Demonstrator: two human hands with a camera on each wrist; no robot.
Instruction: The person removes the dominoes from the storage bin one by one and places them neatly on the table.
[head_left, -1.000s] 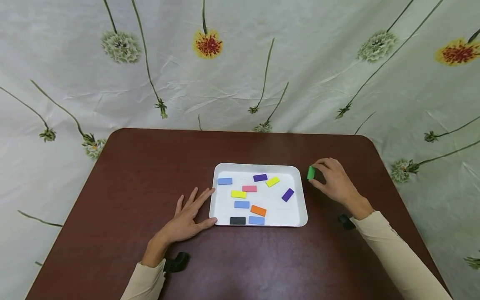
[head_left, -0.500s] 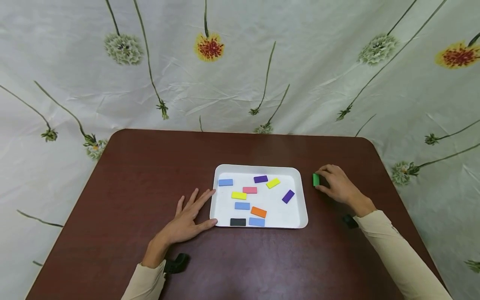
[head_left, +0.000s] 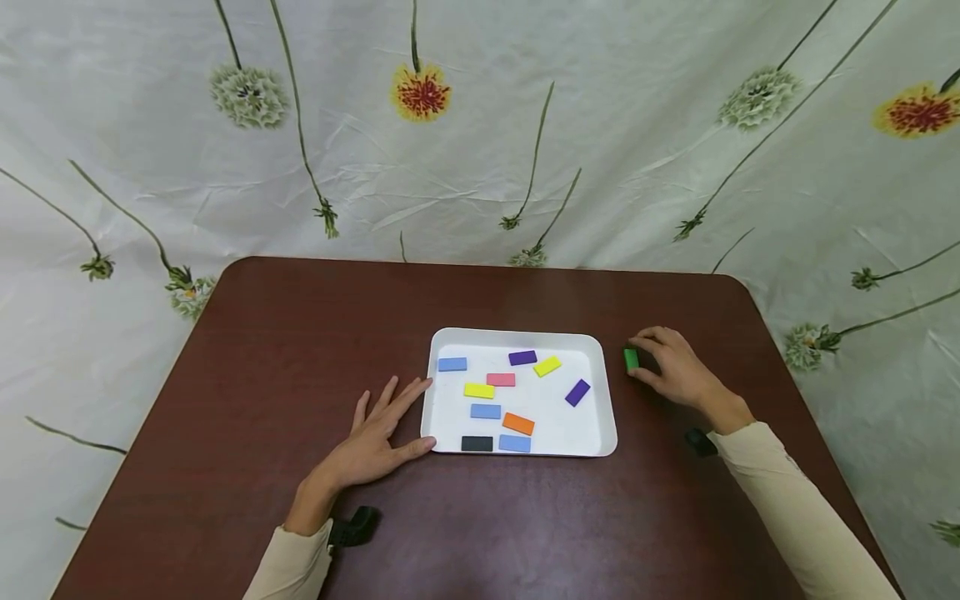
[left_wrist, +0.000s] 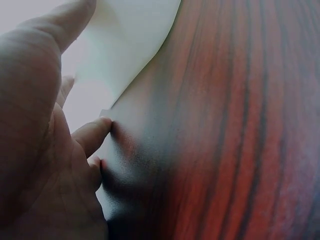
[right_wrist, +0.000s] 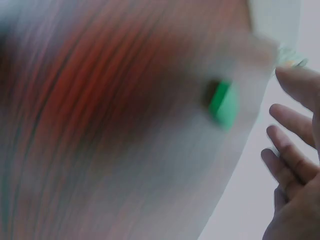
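Observation:
A small green block (head_left: 631, 360) lies on the brown table to the right of the white tray (head_left: 607, 433). My right hand (head_left: 675, 371) is just right of it, thumb and fingers apart at its edge in the head view. In the right wrist view a gap shows between the green block (right_wrist: 224, 105) and the spread fingers (right_wrist: 287, 155). My left hand (head_left: 367, 442) rests flat at the tray's left side, fingers spread, with thumb and index tips at the rim. Part of that left hand (left_wrist: 45, 125) shows beside the tray edge in the left wrist view.
Several flat blocks lie scattered in the tray, among them a pink one (head_left: 501, 380), an orange one (head_left: 518, 423), a black one (head_left: 477, 443), and blue, yellow and purple ones. A flowered cloth (head_left: 465, 167) hangs behind the table (head_left: 337, 317).
The green block, pinched in my right hand a second ago, has come down onto the table slightly further right, and the fingers have loosened from it. My left hand has stayed put.

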